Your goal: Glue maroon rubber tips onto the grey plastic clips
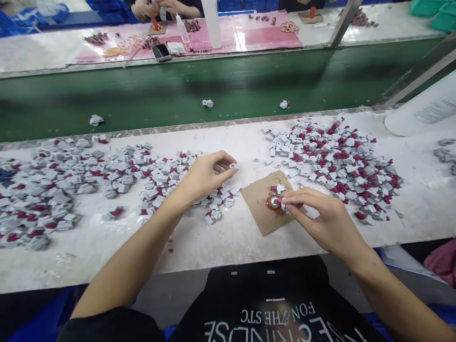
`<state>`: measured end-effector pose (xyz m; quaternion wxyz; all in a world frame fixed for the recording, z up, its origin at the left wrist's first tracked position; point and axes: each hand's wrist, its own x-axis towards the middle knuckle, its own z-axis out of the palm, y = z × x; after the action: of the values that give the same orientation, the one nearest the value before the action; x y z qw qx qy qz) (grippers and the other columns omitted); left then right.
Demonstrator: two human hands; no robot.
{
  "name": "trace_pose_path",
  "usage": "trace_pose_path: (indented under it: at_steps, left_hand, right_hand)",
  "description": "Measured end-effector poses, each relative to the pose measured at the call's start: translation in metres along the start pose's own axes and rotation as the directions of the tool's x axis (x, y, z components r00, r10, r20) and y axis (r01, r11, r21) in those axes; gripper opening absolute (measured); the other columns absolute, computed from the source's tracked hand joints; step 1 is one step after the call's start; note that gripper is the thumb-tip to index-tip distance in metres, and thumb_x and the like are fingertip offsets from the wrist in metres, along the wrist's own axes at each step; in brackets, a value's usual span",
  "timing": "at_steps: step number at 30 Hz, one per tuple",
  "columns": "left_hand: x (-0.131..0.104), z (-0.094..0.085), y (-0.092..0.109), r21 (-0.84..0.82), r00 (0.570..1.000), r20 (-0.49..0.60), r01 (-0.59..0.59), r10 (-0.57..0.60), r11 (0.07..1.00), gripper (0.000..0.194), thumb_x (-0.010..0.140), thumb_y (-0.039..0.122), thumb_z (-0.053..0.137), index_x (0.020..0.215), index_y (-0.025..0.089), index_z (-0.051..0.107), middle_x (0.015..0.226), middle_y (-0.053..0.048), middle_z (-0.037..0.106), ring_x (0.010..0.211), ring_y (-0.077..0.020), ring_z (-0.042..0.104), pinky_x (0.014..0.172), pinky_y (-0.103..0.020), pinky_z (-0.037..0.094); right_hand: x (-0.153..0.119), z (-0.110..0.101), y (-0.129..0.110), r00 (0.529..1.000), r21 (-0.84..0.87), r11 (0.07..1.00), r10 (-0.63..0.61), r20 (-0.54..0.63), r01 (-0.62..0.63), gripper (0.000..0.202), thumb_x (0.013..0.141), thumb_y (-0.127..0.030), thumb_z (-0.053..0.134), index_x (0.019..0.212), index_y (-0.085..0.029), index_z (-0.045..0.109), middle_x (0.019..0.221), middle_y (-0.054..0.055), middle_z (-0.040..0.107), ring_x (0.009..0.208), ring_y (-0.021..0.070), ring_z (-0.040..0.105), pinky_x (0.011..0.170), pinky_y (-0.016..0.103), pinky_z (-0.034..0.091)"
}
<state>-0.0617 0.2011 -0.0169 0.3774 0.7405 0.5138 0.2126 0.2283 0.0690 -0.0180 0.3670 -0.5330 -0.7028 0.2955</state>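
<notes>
My left hand (199, 178) is closed in a pinch over the heap of grey and maroon plastic parts (166, 175), with a small light grey plastic piece (233, 166) at its fingertips. On the right, my right hand (329, 218) pinches a small grey and maroon plastic part (279, 202). Its maroon end is over or touching the metal top of a round orange-red holder (270, 203); which, I cannot tell. The holder stands on a square of brown cardboard (261, 216). Another maroon and light grey part (278, 188) lies just behind it.
Heaps of similar parts lie at the left (53, 190) and right (338, 156). Beyond the table runs a green conveyor belt (242, 85) carrying a few pieces. A white cylinder (420, 111) stands at the right. Across, a co-worker's hands (160, 7) work by a white squeeze bottle (182, 28).
</notes>
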Motion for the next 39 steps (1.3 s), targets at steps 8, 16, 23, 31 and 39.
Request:
trace_pose_path:
  at_steps: [8,16,23,31,39]
  left_hand:
    - [0.016,0.027,-0.002,0.117,0.998,0.004,-0.067,0.067,0.991,0.020,0.094,0.026,0.073,0.113,0.023,0.078,0.106,-0.008,0.083,0.093,-0.0266,0.075,0.093,-0.042,0.060]
    - [0.019,0.035,-0.003,0.055,0.998,0.006,-0.055,0.055,0.997,0.019,0.091,0.022,0.074,0.109,0.022,0.078,0.109,-0.008,0.080,0.092,-0.0243,0.074,0.093,-0.040,0.061]
    - [0.016,0.040,-0.003,0.175,0.993,0.036,-0.113,0.108,0.978,0.023,0.092,0.023,0.077,0.115,0.023,0.077,0.098,-0.006,0.074,0.086,-0.0243,0.070,0.085,-0.039,0.058]
    - [0.016,0.028,0.008,-0.130,0.992,0.098,0.093,-0.081,0.987,0.014,0.090,0.032,0.080,0.100,0.022,0.078,0.092,-0.008,0.080,0.083,-0.0238,0.074,0.074,-0.038,0.059]
    - [0.018,0.041,0.047,-0.674,0.983,0.152,0.181,-0.106,0.716,0.030,0.084,0.031,0.093,0.110,0.020,0.082,0.111,-0.010,0.083,0.104,-0.0259,0.082,0.104,-0.046,0.064]
  right_hand:
    - [-0.001,-0.001,-0.001,0.999,0.031,0.999,0.026,-0.036,-0.025,0.016,0.105,-0.022,0.075,0.109,-0.032,0.087,0.111,0.005,0.089,0.102,0.0304,0.086,0.083,0.045,0.072]
    - [0.001,0.000,0.000,0.997,0.057,0.998,0.044,-0.066,-0.040,0.014,0.103,-0.020,0.077,0.104,-0.030,0.087,0.107,0.005,0.089,0.100,0.0295,0.085,0.083,0.042,0.070]
    - [0.001,0.002,0.001,0.997,0.073,0.995,0.070,-0.038,-0.067,0.016,0.103,-0.020,0.076,0.105,-0.031,0.087,0.106,0.005,0.089,0.100,0.0289,0.085,0.081,0.041,0.070]
    - [0.009,-0.004,0.007,0.967,0.288,0.941,0.223,-0.124,-0.180,0.005,0.098,-0.033,0.085,0.099,-0.030,0.089,0.104,0.006,0.088,0.099,0.0307,0.083,0.085,0.045,0.070]
    - [0.042,0.003,0.014,0.877,0.638,0.747,0.419,-0.234,-0.186,0.020,0.086,-0.042,0.095,0.099,-0.029,0.086,0.099,0.004,0.084,0.082,0.0238,0.080,0.085,0.044,0.072]
